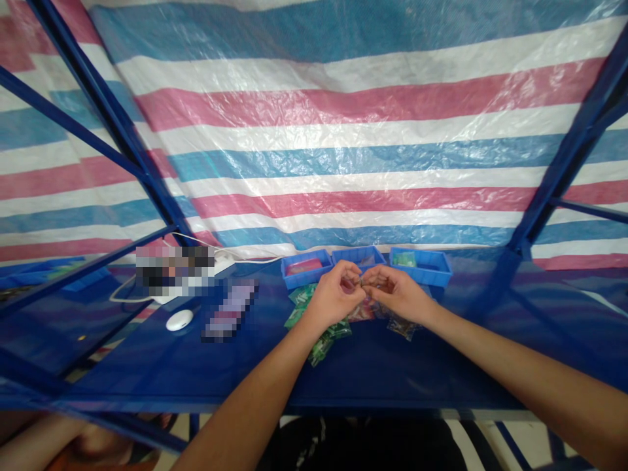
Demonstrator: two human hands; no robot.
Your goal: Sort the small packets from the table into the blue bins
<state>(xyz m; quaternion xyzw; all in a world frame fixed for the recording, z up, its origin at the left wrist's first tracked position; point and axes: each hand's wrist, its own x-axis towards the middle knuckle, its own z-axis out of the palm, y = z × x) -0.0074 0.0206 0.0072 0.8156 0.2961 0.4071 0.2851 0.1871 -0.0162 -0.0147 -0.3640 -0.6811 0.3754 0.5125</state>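
And here are the small reddish packets, on the table just below the hands, partly covered by them. The left hand and the right hand meet right above, fingers curled, thumbs inward, fingertips close together; whether anything is pinched between them is too small to tell.

Green packets spill out beside and under the left wrist, the left forearm cutting across part of the heap. Over by the right wrist, dark packets peek out.

Right behind, three blue bins in a row! The left bin holds something flat and pink. The middle bin is half blocked by the fingers, its contents hard to make out. The right bin has green packets against its left end, blue floor showing to the right.

Out left across the blue table: a pixelated oblong, a white rounded case, then a white power strip with a cable, part of that corner masked by pixelation. Blue posts slant up either side, a striped sheet fills the back, and another person's limb shows at lower left.
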